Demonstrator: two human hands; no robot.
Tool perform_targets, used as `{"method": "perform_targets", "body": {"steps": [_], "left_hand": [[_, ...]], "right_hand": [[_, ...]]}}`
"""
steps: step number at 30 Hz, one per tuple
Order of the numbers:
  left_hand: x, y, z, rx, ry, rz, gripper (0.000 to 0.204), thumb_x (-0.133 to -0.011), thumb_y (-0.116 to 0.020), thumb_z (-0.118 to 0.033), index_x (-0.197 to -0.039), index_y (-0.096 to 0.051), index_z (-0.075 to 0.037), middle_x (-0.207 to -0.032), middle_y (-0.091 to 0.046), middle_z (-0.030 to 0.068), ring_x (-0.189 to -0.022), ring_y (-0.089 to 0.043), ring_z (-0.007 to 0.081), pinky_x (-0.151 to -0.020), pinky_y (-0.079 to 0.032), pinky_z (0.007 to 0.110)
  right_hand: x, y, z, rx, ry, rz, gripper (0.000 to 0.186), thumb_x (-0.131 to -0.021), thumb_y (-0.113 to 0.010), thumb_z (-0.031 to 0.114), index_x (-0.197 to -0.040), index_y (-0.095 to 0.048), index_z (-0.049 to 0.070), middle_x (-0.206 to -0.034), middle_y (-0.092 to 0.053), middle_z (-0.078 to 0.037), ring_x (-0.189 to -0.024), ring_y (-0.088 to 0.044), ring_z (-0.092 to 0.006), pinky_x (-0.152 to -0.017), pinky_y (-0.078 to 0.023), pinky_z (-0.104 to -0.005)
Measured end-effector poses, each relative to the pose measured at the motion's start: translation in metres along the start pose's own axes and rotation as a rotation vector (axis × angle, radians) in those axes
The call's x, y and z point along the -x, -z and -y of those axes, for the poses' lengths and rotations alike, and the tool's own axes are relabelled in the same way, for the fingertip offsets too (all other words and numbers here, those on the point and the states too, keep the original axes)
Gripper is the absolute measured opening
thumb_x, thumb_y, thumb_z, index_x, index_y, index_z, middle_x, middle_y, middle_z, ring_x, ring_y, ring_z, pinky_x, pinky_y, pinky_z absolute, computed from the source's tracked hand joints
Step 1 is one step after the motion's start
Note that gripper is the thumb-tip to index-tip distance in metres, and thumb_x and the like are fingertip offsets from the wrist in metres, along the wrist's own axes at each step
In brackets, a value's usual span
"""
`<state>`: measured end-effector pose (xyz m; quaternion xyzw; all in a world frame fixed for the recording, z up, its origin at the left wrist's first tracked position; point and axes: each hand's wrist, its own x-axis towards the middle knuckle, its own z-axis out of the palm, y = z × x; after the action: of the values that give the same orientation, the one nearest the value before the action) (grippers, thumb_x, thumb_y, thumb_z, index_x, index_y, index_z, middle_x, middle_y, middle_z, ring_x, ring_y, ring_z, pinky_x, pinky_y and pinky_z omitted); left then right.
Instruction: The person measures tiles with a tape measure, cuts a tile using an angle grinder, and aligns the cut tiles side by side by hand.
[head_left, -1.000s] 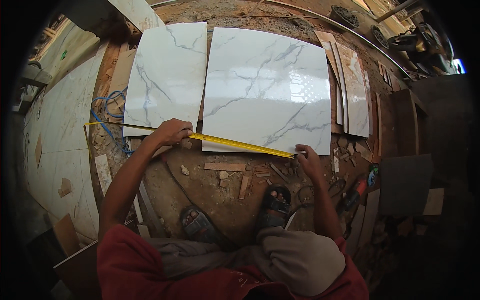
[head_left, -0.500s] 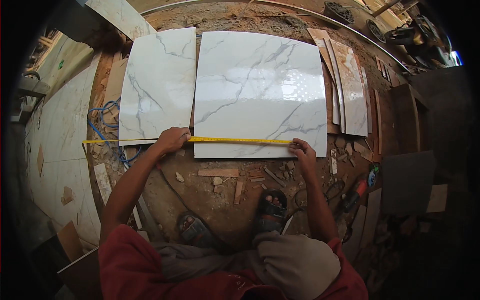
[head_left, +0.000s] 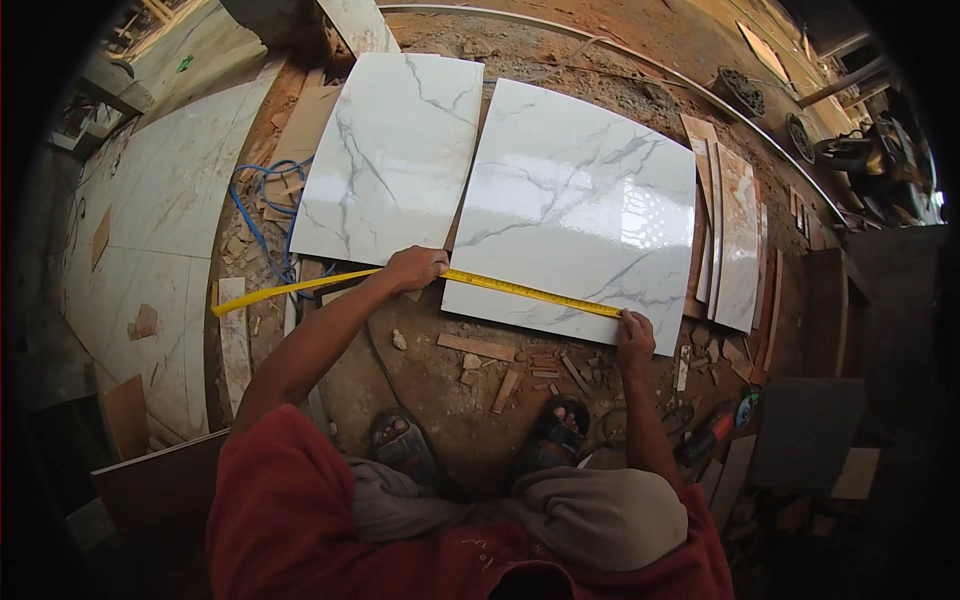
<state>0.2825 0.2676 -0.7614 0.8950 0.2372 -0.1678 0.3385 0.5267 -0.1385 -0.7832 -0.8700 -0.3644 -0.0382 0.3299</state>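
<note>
A yellow tape measure blade (head_left: 530,291) stretches across the near part of a large white tile with grey veins (head_left: 580,200). My left hand (head_left: 415,268) is closed on the blade at this tile's left edge. Past that hand, a loose length of the blade runs out to the left over the rubble. At the tile's near right part, my right hand (head_left: 635,333) pinches the blade's right end, fingers pressed together. A second veined white tile (head_left: 390,160) lies just left of the first, a narrow gap between them.
Blue cable (head_left: 252,222) coils left of the tiles. Stacked tile strips (head_left: 735,235) lie to the right. An angle grinder (head_left: 712,435) rests on the dirt at the right. Broken tile pieces (head_left: 475,347) are scattered before my sandalled feet. Pale laid floor tiles (head_left: 150,220) extend at the left.
The view has turned, so the tiles appear slanted and farther right. The blade's loose left length has swung off the left tile toward me. Both hands keep hold of the blade.
</note>
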Motion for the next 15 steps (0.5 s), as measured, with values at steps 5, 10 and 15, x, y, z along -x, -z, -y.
{"method": "perform_targets", "body": {"steps": [5,10,15], "left_hand": [[-0.016,0.0,0.014,0.122,-0.065,0.148,0.029,-0.087,-0.053,-0.026,-0.103,-0.069,-0.008,-0.089,-0.072,0.0094,-0.086,-0.068,0.0252,-0.079,-0.051,0.038],[-0.024,-0.005,0.023,0.151,-0.073,0.15,0.03,-0.082,-0.055,-0.025,-0.098,-0.069,-0.004,-0.088,-0.072,0.0115,-0.082,-0.067,0.0265,-0.078,-0.051,0.038],[-0.022,-0.005,0.021,0.105,-0.047,0.122,0.029,-0.081,-0.058,-0.025,-0.103,-0.072,-0.012,-0.086,-0.072,0.005,-0.081,-0.068,0.0203,-0.076,-0.052,0.036]], "right_hand": [[-0.007,0.008,0.004,0.056,0.016,0.082,0.024,-0.088,-0.062,0.003,-0.11,-0.069,0.003,-0.105,-0.067,-0.017,-0.098,-0.065,-0.0314,-0.085,-0.053,-0.038],[-0.012,0.013,0.005,0.145,0.024,0.181,0.021,-0.092,-0.062,0.008,-0.11,-0.069,0.001,-0.107,-0.068,-0.016,-0.097,-0.068,-0.029,-0.085,-0.053,-0.0357],[-0.009,0.011,0.013,0.201,0.012,0.176,0.021,-0.093,-0.061,0.009,-0.11,-0.069,0.0,-0.105,-0.068,-0.015,-0.095,-0.068,-0.029,-0.083,-0.053,-0.0354]]}}
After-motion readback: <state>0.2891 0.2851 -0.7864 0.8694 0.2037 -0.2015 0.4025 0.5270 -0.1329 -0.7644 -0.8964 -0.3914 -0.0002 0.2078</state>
